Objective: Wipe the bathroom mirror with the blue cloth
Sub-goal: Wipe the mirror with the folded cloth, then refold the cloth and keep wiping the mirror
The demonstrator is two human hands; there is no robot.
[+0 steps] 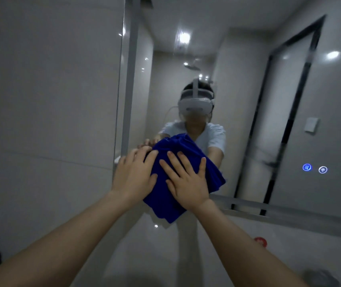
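A bunched blue cloth (169, 201) is pressed flat against the lower left part of the bathroom mirror (238, 90). My left hand (133, 177) lies on the cloth's left edge, fingers spread and partly on the glass near the mirror's left rim. My right hand (186, 179) rests palm-down on the middle of the cloth, fingers apart and pointing up. The cloth's lower corner hangs below the mirror's bottom edge. The mirror shows a person in a white headset and pale shirt, with both arms stretched out.
Two lit touch icons (314, 168) glow on the mirror at the lower right. Grey wall tiles (47, 100) border the mirror on the left and below. A small red object (260, 242) sits low on the right, and a grey blurred object (321, 278) lies at the bottom right.
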